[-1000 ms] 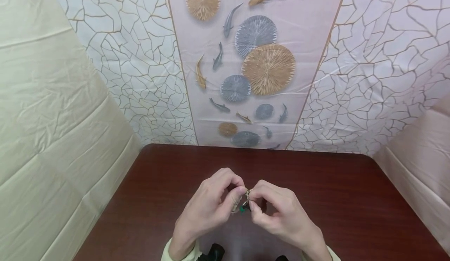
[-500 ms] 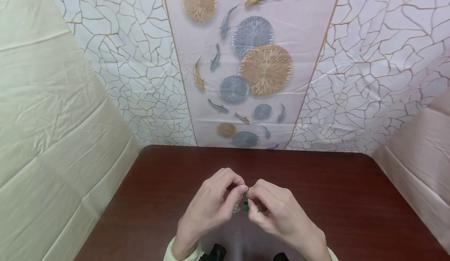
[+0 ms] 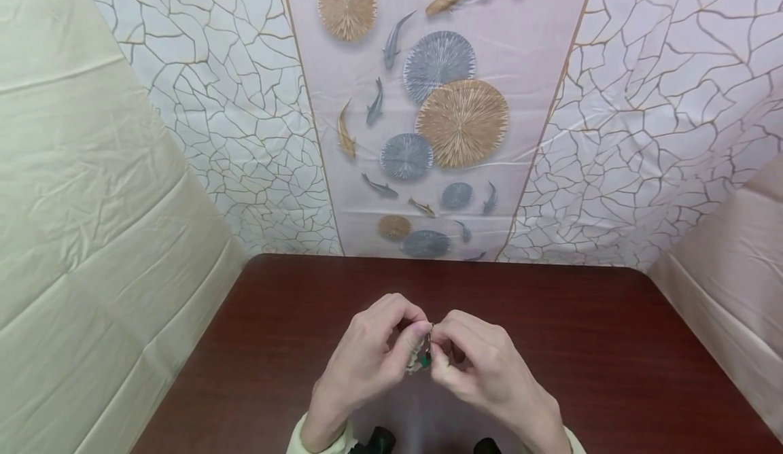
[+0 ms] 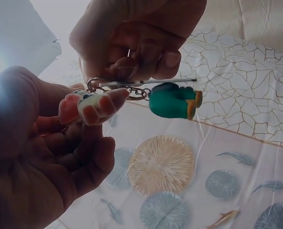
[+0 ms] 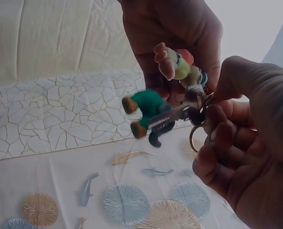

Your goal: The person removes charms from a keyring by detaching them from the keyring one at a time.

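Above the table, my left hand (image 3: 363,352) and right hand (image 3: 489,365) meet fingertip to fingertip at a small bunch of keyring pieces. Each hand pinches the metal key ring (image 5: 195,139), whose top is hidden by fingers. A silver key (image 5: 167,118) juts out from the ring beside the right fingertips. Off a short chain hangs a green figure charm (image 4: 167,102) with orange feet. A pale yellow and pink figure charm (image 4: 96,106) dangles close to the left fingers. How the key sits on the ring is partly covered.
The dark red-brown table (image 3: 293,304) lies under both hands. Behind it hangs a patterned cloth (image 3: 379,148) with fish and round motifs. Cream fabric walls (image 3: 92,236) stand at either side. Black wrist-camera parts (image 3: 380,438) show at the lower edge.
Both hands stay almost in place, with the right fingers shifting slightly at the ring. The green charm has swung around below the fingertips.
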Tool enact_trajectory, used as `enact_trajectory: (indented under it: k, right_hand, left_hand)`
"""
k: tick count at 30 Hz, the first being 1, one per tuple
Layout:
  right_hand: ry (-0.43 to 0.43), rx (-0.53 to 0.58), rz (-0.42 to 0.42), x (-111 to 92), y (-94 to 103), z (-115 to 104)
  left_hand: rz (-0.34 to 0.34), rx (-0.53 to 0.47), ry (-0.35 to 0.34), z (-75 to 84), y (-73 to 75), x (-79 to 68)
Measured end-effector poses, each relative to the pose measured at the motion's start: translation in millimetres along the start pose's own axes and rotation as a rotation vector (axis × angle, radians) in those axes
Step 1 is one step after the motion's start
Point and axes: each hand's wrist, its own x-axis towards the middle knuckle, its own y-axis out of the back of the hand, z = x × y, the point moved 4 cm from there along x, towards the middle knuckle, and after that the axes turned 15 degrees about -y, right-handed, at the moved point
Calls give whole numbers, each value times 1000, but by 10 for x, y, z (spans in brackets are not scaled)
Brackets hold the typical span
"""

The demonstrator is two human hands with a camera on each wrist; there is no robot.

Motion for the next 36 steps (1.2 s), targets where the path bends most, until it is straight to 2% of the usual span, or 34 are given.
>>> enact_trajectory:
  k: [4,9,13,17,21,25,31,36]
  right_hand:
    - [-3,-22,27,5,16,-7]
    - [47,-102,85,29,31,-64]
    - [61,-114,132,46,54,-99]
    - [57,-108,179,51,77,-115]
    - [24,-36,200,48,92,-114]
    - [-45,100,186,35,110,-86]
    - [-97,221,168,31,118,-72]
    - [-112,277,179,34,120,-80]
  left_hand:
    - [15,12,-16,24,-5,11]
    - [33,0,-20,44,-5,27]
    - [55,-4,-14,53,7,31]
    - [83,16,-58,80,8,53]
    - [116,34,-147,122,0,92]
    - [154,16,-208,142,2,112]
    - [183,-8,-246,152,-9,128]
    - [218,-14,-263,164,-28,144]
